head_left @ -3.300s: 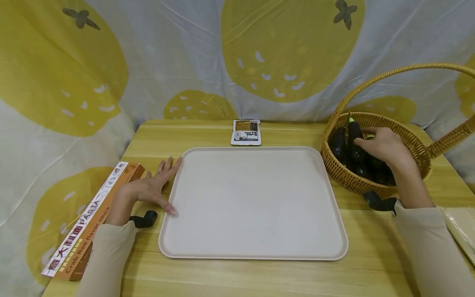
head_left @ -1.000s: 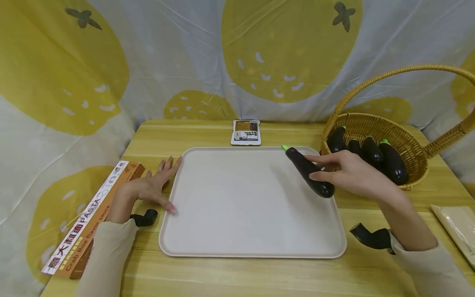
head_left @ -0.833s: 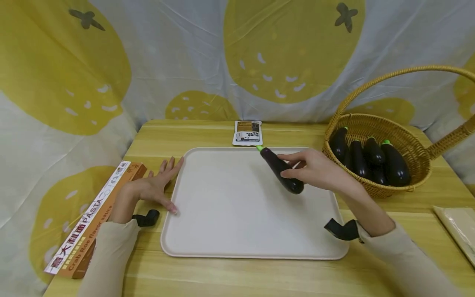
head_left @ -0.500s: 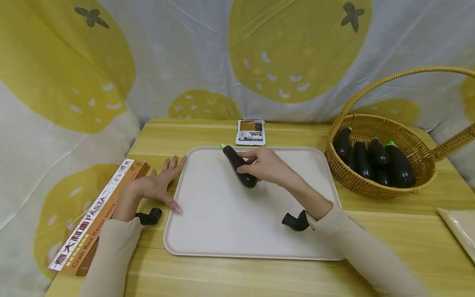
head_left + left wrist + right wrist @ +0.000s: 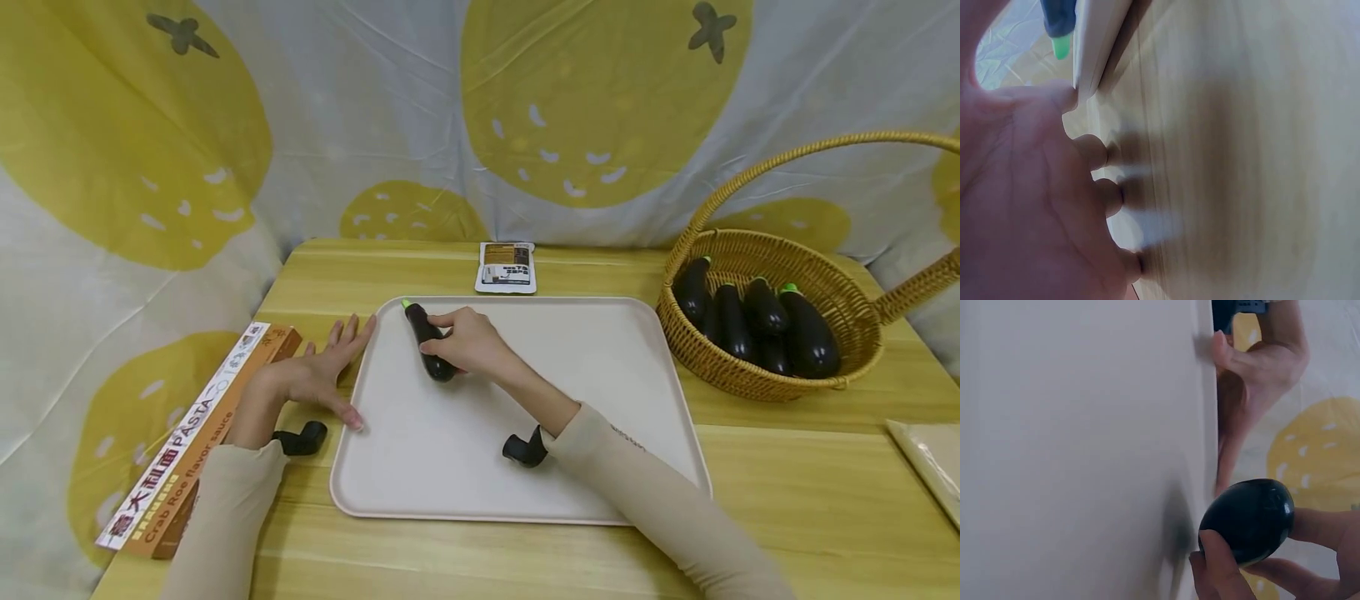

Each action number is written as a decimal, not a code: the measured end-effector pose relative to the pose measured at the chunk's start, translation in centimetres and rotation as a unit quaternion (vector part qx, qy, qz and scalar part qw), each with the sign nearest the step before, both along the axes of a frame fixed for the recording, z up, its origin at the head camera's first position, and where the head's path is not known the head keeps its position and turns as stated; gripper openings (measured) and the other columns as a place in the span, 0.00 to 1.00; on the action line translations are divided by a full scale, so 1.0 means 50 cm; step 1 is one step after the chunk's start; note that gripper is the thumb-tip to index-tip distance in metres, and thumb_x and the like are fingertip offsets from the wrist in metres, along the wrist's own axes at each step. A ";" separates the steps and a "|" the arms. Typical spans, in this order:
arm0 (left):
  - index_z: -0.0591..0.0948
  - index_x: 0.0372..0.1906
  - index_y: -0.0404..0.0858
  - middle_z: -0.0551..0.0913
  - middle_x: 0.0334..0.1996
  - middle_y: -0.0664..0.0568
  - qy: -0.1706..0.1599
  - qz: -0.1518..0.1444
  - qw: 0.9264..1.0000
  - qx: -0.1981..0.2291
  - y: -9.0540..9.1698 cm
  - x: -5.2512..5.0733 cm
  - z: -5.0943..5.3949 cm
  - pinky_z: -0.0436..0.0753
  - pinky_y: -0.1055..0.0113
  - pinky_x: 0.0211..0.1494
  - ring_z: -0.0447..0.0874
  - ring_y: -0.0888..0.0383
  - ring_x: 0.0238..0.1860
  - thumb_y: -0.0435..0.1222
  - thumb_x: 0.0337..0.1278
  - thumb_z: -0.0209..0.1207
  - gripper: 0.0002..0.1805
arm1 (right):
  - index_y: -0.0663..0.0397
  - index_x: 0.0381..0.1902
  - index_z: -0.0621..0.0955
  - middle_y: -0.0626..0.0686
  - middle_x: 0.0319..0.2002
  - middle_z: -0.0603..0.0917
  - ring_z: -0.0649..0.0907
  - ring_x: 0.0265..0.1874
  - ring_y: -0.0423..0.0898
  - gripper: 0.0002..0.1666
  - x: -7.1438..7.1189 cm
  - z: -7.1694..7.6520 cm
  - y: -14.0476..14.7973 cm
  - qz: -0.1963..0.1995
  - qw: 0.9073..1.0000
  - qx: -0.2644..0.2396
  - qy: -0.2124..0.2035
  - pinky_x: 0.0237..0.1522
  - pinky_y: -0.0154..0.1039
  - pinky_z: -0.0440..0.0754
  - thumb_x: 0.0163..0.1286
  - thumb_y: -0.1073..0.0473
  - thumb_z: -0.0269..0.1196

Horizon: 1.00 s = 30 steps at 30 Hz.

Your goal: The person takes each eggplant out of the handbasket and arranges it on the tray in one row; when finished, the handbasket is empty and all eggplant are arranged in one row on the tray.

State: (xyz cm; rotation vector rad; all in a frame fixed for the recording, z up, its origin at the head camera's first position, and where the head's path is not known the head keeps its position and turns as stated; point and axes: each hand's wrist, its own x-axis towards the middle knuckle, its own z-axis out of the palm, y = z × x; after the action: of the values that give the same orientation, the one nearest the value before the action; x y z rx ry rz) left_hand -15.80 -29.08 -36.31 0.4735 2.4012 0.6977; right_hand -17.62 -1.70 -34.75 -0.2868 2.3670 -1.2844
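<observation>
Here's the eggplant, pinched between thumb and fingers of my right hand, over the far left part of the tray! Its green stem points away from me and a touch left, its fat end comes back towards me, and the long axis runs on a slant, closer to the tray's short side than to its long one. Over to the right wrist view: there it's the round, glossy end that shows, with the stem hidden, and a shadow lies on the tray beside it. Whether the eggplant touches the tray, I can't tell. The left wrist view catches that stem beyond the tray's edge, plus my left palm and the fingertips down at the table, which the head view doesn't give. That left hand is spread and grasps nothing, thumb at the tray's left rim. Out right, more eggplants sit in the basket; beyond the tray lies a packet.
</observation>
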 end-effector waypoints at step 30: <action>0.27 0.83 0.46 0.17 0.80 0.31 -0.005 0.001 1.000 0.004 0.000 0.001 -0.001 0.24 0.17 0.69 0.11 0.28 0.78 0.53 0.32 0.84 0.86 | 0.52 0.78 0.68 0.64 0.63 0.83 0.83 0.50 0.49 0.39 0.013 -0.022 -0.054 0.112 0.991 0.006 0.076 0.45 0.33 0.78 0.72 0.55 0.66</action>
State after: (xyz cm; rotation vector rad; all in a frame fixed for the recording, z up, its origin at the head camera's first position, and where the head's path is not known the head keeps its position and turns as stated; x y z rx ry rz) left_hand -15.74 -29.06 -36.38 0.4700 2.3900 0.7094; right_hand -16.95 -4.42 -35.86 -0.6463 2.3843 -1.1786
